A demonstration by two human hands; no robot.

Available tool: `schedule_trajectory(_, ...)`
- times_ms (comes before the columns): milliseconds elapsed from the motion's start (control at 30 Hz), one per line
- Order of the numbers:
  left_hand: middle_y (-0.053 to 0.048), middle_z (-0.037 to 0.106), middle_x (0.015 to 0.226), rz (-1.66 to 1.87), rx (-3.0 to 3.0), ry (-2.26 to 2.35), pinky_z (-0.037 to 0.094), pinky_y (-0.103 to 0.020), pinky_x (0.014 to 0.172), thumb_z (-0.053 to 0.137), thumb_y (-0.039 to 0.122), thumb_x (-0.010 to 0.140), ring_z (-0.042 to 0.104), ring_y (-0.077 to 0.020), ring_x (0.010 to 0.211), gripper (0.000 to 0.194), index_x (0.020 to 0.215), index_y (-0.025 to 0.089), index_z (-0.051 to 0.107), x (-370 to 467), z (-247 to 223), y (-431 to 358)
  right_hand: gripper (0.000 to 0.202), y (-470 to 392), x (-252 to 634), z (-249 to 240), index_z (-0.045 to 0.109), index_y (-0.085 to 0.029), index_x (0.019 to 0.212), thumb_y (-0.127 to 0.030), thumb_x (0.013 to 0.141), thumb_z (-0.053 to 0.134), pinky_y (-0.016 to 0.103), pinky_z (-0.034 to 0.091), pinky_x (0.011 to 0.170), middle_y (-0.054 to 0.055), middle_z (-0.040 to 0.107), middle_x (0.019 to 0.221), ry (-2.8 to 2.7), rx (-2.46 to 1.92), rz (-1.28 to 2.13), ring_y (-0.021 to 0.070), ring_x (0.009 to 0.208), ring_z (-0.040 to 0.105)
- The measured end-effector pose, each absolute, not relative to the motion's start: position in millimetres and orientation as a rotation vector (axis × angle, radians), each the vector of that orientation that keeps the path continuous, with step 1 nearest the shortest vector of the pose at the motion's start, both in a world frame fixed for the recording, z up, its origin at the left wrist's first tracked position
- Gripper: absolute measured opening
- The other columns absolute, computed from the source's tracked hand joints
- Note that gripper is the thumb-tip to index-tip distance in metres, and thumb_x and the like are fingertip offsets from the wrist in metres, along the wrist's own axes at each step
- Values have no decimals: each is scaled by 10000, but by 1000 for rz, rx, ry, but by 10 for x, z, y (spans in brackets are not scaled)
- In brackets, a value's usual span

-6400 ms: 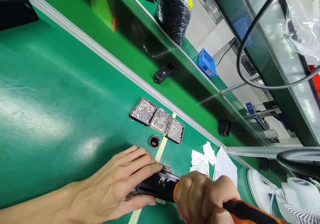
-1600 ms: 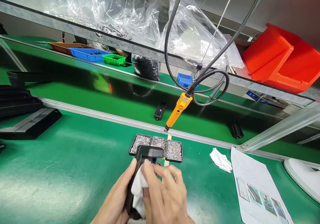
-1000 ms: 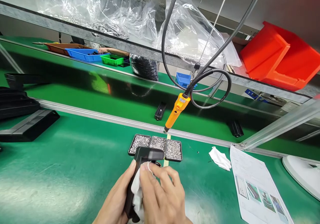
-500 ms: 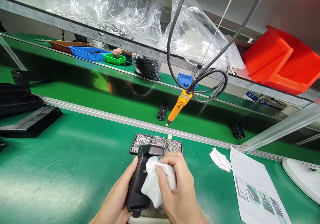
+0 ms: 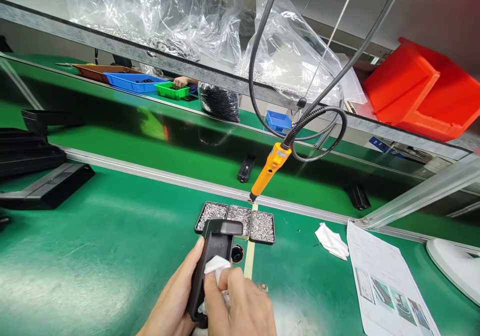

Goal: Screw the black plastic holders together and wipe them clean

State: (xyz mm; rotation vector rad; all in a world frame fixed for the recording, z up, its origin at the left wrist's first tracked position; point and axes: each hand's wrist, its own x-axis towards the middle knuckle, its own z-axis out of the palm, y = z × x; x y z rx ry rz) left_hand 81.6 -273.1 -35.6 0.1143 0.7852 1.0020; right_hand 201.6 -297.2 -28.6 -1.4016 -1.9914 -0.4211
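Observation:
My left hand (image 5: 174, 293) is closed round the left side of a black plastic housing (image 5: 217, 243), long and hollow with a raised lip at its far end. Bunched in my right hand (image 5: 240, 303) is a white cloth (image 5: 216, 264), pressed into the lower part of the housing's recess. My right fingers hide most of the cloth and the near end of the housing. Just beyond the housing stand three small black trays of metal hardware, among them the left tray (image 5: 213, 211) and the right tray (image 5: 262, 227).
An orange electric screwdriver (image 5: 270, 171) hangs on its cable above the trays. Black housings (image 5: 48, 183) lie at left. Another white cloth (image 5: 332, 240) and a printed sheet (image 5: 386, 281) lie at right. A red bin (image 5: 420, 91) sits on the shelf. Across the bench is another person's hand (image 5: 182, 81).
My right hand has moved down and left with the cloth, toward the near end of the housing. The screwdriver has swung slightly lower. The other person's hand has shifted a little right.

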Motion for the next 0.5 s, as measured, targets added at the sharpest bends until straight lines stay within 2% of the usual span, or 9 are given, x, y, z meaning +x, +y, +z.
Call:
schedule_trajectory(33,-71,781,1017,1004,116,781,577,-275,774,735,540,875,718,-248,955,467,1132,151,757,814,-360,-2731,268,-2975,2028,-297,657,-182,1109,-99,966,446,288,460,471,43,532,766,-2016,-1365,-425,172,566,546)
schedule_trajectory(133,-46,780,941,1020,100,814,564,-250,701,748,506,877,718,-219,870,429,1137,165,751,816,-366,-2733,388,-2966,2091,-321,595,-142,1299,-101,962,407,306,462,478,84,570,848,-2143,-1265,-432,195,613,566)
schedule_trajectory(267,-10,740,747,1006,103,818,522,-244,554,762,508,862,674,-185,655,393,1051,164,759,822,-357,-2733,246,-2951,2123,-364,616,-191,1181,-121,976,499,246,425,466,7,477,724,-2042,-1288,-375,148,549,517)
schedule_trajectory(333,-3,730,717,998,106,823,517,-252,534,761,505,863,650,-177,600,376,1021,164,759,822,-348,-2725,298,-2956,2113,-384,599,-187,1234,-113,960,509,254,432,468,21,498,765,-2084,-1258,-360,157,578,531)
schedule_trajectory(400,-13,748,768,1020,107,832,533,-255,565,763,486,866,661,-178,621,348,994,162,756,818,-345,-2718,349,-2964,2094,-401,582,-178,1280,-110,948,500,272,453,475,40,524,798,-2106,-1249,-366,174,613,548)
schedule_trajectory(500,-37,773,886,1040,107,802,557,-245,630,753,508,870,703,-195,747,389,1028,153,754,808,-357,-2723,238,-2961,2077,-405,621,-204,1156,-122,965,505,257,452,466,12,493,721,-2052,-1253,-362,157,563,516)
